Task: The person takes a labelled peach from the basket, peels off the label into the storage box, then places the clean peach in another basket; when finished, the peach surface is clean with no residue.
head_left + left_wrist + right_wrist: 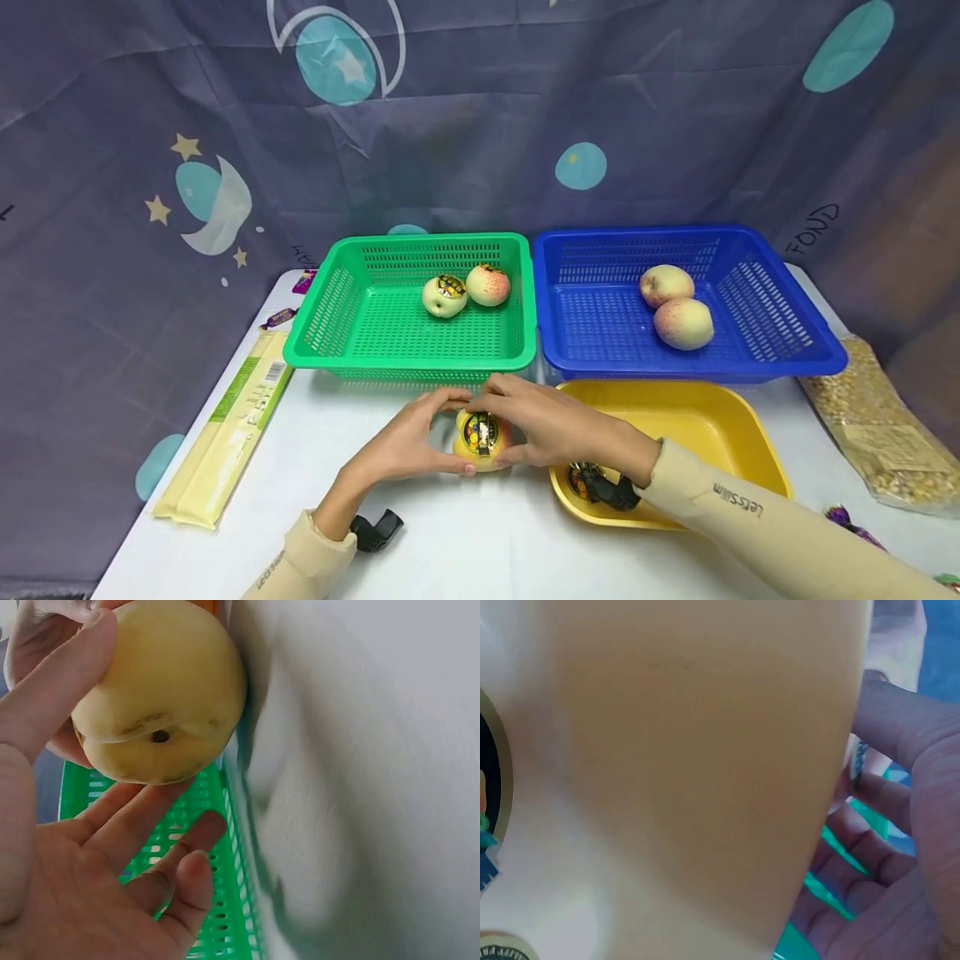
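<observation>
Over the table in the head view, a peach (480,442) with a round black and gold sticker sits between my two hands. My right hand (551,421) grips it from the right, index finger over the top and thumb at the lower edge. From the left, my left hand (408,437) curves around it, thumb tip at its lower left side and index finger at the top. The left wrist view shows the thumb on the peach (165,690), stem hollow facing the camera, with other fingers spread below. A blurred pale orange surface hides much of the right wrist view.
Two peaches lie in the green basket (420,365), two more in the blue basket (690,368). A yellow tub (750,433) stands under my right forearm. Flat packages (232,433) lie left, a bag of grains (877,425) right, and wrapped sweets (281,317) near the edges.
</observation>
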`<state>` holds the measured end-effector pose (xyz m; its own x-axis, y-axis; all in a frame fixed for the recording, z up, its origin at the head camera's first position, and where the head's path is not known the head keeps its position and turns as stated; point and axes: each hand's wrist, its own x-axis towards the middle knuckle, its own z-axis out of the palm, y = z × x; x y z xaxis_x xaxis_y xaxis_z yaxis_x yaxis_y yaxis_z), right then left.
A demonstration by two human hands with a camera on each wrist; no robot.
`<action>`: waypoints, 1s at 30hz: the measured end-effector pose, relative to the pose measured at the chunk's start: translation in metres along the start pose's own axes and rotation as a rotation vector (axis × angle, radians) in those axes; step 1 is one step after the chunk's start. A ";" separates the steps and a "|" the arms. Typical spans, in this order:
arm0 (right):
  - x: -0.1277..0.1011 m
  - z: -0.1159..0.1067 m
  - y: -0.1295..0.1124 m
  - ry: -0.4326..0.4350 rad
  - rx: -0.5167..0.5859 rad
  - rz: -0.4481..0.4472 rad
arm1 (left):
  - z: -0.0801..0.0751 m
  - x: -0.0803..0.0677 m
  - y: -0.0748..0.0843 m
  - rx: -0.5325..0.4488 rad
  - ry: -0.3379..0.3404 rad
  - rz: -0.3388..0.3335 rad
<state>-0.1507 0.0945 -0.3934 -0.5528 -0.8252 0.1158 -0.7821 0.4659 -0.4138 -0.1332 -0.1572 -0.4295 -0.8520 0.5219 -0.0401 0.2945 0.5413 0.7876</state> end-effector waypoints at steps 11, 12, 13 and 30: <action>-0.005 -0.004 -0.006 0.042 0.165 0.086 | 0.006 0.006 0.004 0.014 -0.003 0.021; -0.004 -0.004 -0.006 0.063 0.169 0.097 | 0.006 0.006 0.005 0.019 -0.004 0.022; -0.003 -0.003 -0.007 0.083 0.170 0.107 | 0.006 0.006 0.006 0.022 -0.006 0.024; 0.000 -0.002 -0.003 0.128 0.371 0.171 | 0.007 0.009 0.003 0.044 -0.019 0.048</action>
<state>-0.1493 0.0937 -0.3908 -0.7152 -0.6887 0.1190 -0.5328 0.4270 -0.7306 -0.1366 -0.1462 -0.4320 -0.8282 0.5602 -0.0151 0.3537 0.5435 0.7612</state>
